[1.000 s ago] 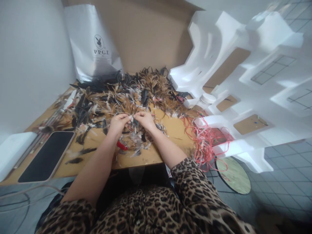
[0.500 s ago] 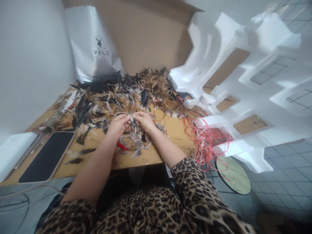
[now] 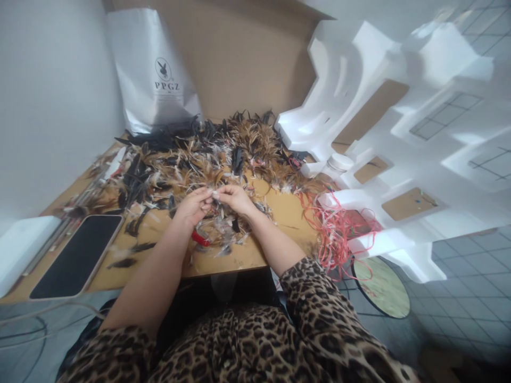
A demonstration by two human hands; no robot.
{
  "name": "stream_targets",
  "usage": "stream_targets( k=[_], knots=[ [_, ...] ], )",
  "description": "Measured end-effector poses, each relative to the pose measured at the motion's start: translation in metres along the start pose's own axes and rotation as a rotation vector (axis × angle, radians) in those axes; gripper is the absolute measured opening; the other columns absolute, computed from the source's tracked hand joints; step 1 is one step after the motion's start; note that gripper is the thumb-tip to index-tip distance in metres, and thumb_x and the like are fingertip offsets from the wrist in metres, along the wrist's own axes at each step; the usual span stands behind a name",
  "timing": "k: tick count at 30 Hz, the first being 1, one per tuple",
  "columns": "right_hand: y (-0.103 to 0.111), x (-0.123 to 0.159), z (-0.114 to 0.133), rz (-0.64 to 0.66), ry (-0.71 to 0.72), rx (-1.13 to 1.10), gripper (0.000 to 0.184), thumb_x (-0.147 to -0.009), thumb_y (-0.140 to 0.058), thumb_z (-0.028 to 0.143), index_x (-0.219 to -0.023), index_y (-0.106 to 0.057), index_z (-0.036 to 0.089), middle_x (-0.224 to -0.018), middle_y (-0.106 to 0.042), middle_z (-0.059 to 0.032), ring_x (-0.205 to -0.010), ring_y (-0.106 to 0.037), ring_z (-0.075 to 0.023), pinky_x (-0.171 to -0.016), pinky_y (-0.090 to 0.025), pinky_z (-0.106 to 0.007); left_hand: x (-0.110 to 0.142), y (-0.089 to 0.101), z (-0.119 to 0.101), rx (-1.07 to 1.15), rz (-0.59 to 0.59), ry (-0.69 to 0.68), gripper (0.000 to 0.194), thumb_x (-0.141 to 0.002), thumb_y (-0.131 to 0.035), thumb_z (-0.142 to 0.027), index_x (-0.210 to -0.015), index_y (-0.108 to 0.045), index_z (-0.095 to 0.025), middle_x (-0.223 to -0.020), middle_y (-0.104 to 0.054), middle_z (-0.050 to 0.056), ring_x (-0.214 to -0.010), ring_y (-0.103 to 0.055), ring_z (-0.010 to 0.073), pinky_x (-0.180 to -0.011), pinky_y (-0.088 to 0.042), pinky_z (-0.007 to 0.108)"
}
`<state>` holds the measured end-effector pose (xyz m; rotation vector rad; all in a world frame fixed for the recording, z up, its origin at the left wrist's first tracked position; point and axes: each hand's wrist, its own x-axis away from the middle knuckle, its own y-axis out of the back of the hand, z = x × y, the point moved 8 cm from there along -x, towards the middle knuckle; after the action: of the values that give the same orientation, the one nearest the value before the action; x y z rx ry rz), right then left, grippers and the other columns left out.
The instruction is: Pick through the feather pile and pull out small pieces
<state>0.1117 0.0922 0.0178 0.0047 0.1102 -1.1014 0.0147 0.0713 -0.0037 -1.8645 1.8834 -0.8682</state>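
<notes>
Scrap [image 3: 215, 194], tiny, whitish, partly hidden

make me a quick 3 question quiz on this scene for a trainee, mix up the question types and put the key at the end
1. True or false: the phone lies nearer the left hand than the right hand.
2. Which letters are printed on the bag? A) BDKL B) PPGZ C) MNOT
3. Short answer: what are both hands pinching in front of the person?

Key:
1. True.
2. B.
3. A small pale bit, too blurred to identify.
</notes>
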Motion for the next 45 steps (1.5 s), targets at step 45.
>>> stream_targets(
  k=[45],
  knots=[
    [0.231,0.077,0.006,-0.705,-0.385,1.148,0.028,-0.073,-0.044,0.03,-0.076,-0.065,0.012,-0.075,-0.067,-0.0119,-0.063,-0.058,-0.0142,-0.059,-0.038,-0.022,-0.003,0.009,-0.015,0.039,-0.005,-0.1,0.025,-0.064,-0.068,-0.013,-0.088,-0.063,-0.01,-0.062,-0.055,0.0,-0.045,-0.044,0.0027,-0.034,-0.025,0.012]
  ],
)
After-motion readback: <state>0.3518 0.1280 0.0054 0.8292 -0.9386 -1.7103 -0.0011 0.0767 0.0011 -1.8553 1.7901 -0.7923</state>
